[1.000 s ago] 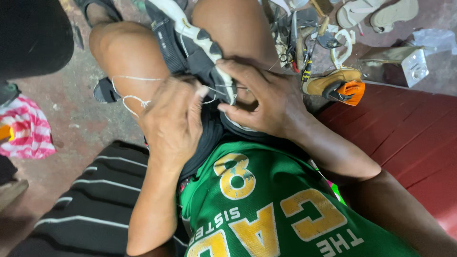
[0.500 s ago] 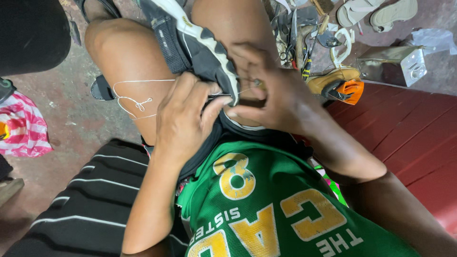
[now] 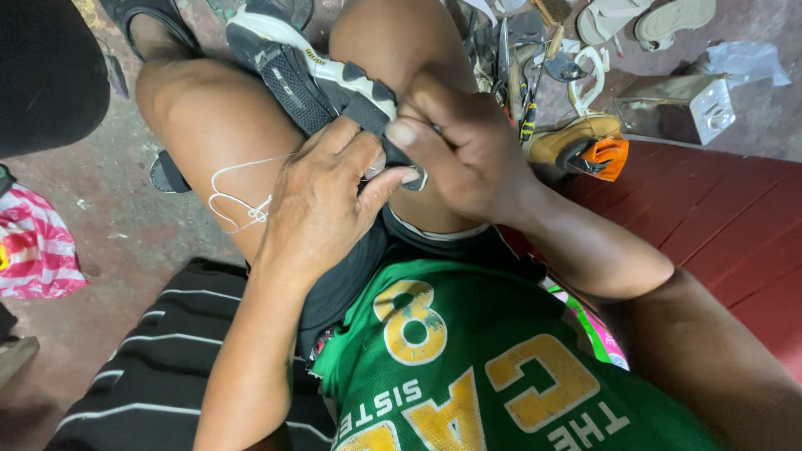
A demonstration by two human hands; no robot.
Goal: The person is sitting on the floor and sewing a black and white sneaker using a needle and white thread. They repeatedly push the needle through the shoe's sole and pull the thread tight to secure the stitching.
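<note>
A black-and-white sneaker [image 3: 313, 75] lies on the person's lap between the thighs. Both hands meet at its near end: the left hand [image 3: 322, 205] pinches its edge, and the right hand [image 3: 459, 150] closes on it from the right. White thread [image 3: 238, 196] trails over the left thigh.

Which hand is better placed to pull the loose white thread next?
Probably the left hand: the white thread lies on the thigh beside it, while the right hand pinches the black-and-white sneaker.

The floor [image 3: 125, 225] is rough grey-brown concrete with stains. On the right lies a dark red wooden platform [image 3: 735, 242] made of planks. A striped black cloth [image 3: 150, 367] is spread at lower left. The light is soft and even.
</note>
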